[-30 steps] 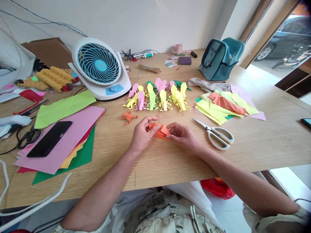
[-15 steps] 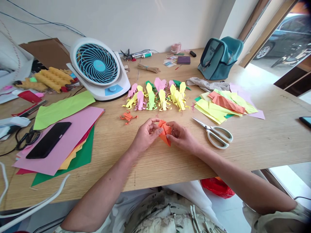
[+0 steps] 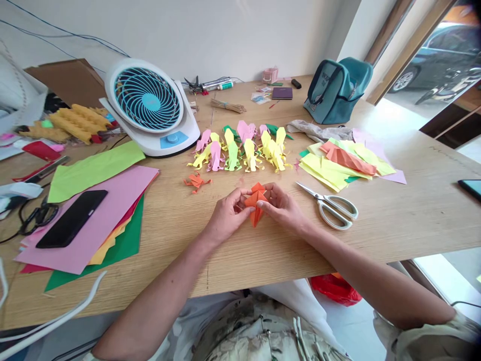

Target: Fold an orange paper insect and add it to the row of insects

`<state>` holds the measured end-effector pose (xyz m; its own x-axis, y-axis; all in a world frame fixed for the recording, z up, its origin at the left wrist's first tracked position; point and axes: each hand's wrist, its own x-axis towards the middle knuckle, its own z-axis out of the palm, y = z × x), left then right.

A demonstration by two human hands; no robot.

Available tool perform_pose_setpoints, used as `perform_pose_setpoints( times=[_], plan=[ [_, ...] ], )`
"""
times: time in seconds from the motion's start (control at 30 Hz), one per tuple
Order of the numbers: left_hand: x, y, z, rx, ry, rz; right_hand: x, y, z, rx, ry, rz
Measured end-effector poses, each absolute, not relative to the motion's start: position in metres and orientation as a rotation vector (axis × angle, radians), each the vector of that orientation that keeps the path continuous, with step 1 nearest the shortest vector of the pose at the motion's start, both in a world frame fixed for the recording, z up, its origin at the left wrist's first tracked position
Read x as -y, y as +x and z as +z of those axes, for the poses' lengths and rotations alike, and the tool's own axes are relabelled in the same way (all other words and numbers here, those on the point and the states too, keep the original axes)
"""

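An orange folded paper piece [image 3: 257,198] is held between both hands, just above the front half of the table [image 3: 180,225]. My left hand [image 3: 230,213] pinches its left side, and my right hand [image 3: 281,205] grips the right side with the thumb across its front. Pointed at the bottom, the piece has a small flap at its top. To the left lies a finished orange origami figure [image 3: 197,182] with thin legs. Beyond the hands stand rows of origami figures [image 3: 250,154] in yellow, pink and green. White-handled scissors [image 3: 332,206] lie to the right with blades partly hidden by nothing.
Coloured paper sheets [image 3: 124,200] with a black phone [image 3: 72,218] on top lie at the left. A white fan [image 3: 152,108] stands behind them. Crumpled paper pieces [image 3: 326,170], a grey cloth [image 3: 319,131] and a teal bag [image 3: 334,93] are at the right.
The orange paper has been turned so its point faces more straight down and its front shows a central ridge. Both hands still hold it; my right thumb has moved across its front.
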<state>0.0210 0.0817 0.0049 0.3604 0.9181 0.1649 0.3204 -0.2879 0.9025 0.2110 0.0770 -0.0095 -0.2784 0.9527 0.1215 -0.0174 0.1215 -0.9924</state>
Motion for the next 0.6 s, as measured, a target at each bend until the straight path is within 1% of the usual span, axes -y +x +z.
perform_pose_setpoints(
  times=[0.13,0.27,0.37,0.47,0.6],
  plan=[
    [-0.079,0.023,0.007,-1.13,1.896,0.939,-0.079,0.212,-0.011,1.472,-0.913,1.341],
    [-0.081,0.022,0.008,-1.135,1.818,1.021,-0.079,0.212,-0.007,1.462,-0.822,1.405],
    [-0.084,0.02,0.009,-1.122,1.732,1.089,-0.08,0.211,-0.008,1.467,-0.802,1.389],
    [-0.085,0.019,0.009,-1.12,1.658,1.125,-0.08,0.211,-0.014,1.466,-0.839,1.317],
    [-0.086,0.017,0.008,-1.12,1.632,1.14,-0.077,0.212,-0.017,1.582,-0.959,1.099]
  ],
)
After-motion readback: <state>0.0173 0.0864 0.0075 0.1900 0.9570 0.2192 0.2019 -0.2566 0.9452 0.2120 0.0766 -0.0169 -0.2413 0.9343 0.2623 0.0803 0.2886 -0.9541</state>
